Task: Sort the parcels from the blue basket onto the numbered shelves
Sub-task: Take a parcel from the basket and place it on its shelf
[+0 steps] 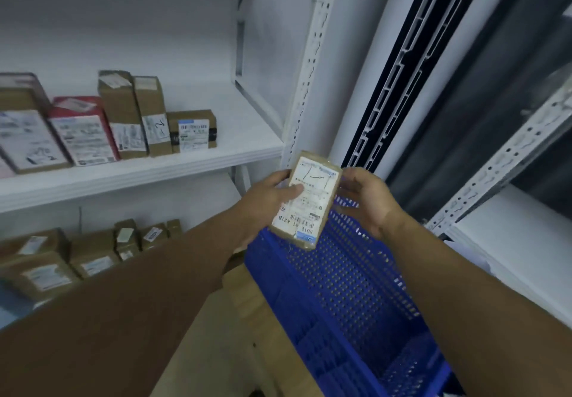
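White slotted-steel shelving (309, 65) filled the left of the room, and a second white rack (501, 161) stood at the right edge beside a dark, blurred panel. On the upper shelf (247, 136) a row of parcels stood upright, side by side: a red one (82, 130), two tall brown cartons, the nearer one (153, 118) hand-marked "2", and a short brown box (193, 130) at the row's right end. More brown parcels (93, 257) sat on the shelf below, too blurred to read.

Both hands held a small brown parcel (308, 201) in the air, in front of the shelf post and above the far end of the blue basket (340, 288). The left hand (269, 192) gripped its left edge, thumb pressed flat on the white shipping label. The right hand (368, 198) clasped the right edge, fingers curled behind it. The label faced the camera and bore dark pen strokes near the top and the printed code "A21B" lower down.

The perforated basket rested tilted on a tan cardboard surface (241, 319), and no parcels showed in the visible part of it.
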